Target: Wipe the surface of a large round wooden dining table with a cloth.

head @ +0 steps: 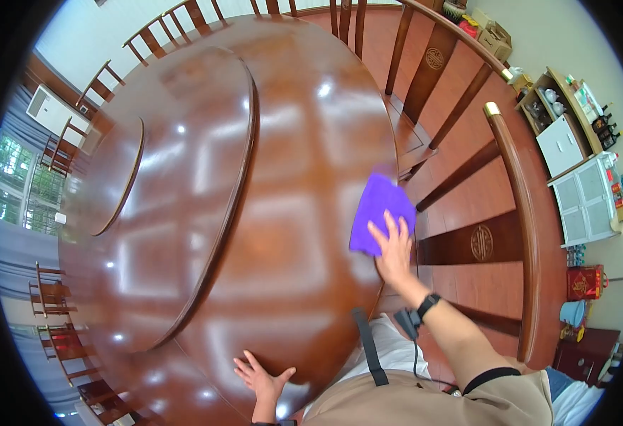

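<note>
A purple cleaning cloth [379, 213] lies flat against the right rim of a large round wooden table [269, 250] with a glossy reddish-brown top. My right hand [395, 247] presses on the lower part of the cloth, fingers spread over it. Lower down, my left hand [262, 377] rests on the polished wood near the table's front edge, fingers apart and with nothing in it. A raised round turntable [178, 213] with a dark curved edge sits on the tabletop, left of both hands.
Close to the table's right rim stand wooden armchairs [527, 223] with carved back panels. More chairs [56, 293] line the far left side. By the right wall are a shelf unit [543, 106], a white cabinet [583, 199], a blue bucket [572, 313] and cardboard boxes [495, 40].
</note>
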The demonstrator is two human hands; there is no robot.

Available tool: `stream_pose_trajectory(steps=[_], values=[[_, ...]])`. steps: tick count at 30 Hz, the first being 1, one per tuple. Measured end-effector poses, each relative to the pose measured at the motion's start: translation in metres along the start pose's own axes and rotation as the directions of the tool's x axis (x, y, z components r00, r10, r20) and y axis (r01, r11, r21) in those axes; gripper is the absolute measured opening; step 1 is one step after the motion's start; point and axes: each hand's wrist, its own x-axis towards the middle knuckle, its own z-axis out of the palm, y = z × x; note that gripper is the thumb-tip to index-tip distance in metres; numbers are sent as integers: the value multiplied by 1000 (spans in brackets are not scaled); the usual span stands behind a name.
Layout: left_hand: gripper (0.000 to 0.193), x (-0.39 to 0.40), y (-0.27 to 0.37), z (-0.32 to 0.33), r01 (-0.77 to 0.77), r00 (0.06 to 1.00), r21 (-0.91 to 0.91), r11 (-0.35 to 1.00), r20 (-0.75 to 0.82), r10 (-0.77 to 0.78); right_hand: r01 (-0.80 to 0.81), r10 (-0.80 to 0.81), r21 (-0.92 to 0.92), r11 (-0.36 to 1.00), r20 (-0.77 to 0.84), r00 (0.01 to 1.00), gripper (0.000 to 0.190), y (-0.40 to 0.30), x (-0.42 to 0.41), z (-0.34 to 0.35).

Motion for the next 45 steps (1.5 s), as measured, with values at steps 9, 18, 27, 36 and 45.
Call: stream_pose_trajectory(steps=[9,18,27,36,45], values=[[110,-24,-72,-4,-430,903,86,899,53,427,223,-231,144,964,44,972,63,-61,-173,15],[122,-61,-204,13,-295,955,-18,955,-19,295,-116,115,-22,993,-39,993,61,-58,-63,10],[120,-68,-240,30,-231,970,-72,970,-100,223,668,-743,329,667,353,569,45,-201,-331,26],[119,-81,-237,38,-106,988,-94,990,-122,95,258,-260,-149,954,11,966,54,-95,-63,36],[121,-81,-239,40,-82,991,-138,987,-114,66,592,-621,193,782,168,765,48,-245,-188,94]])
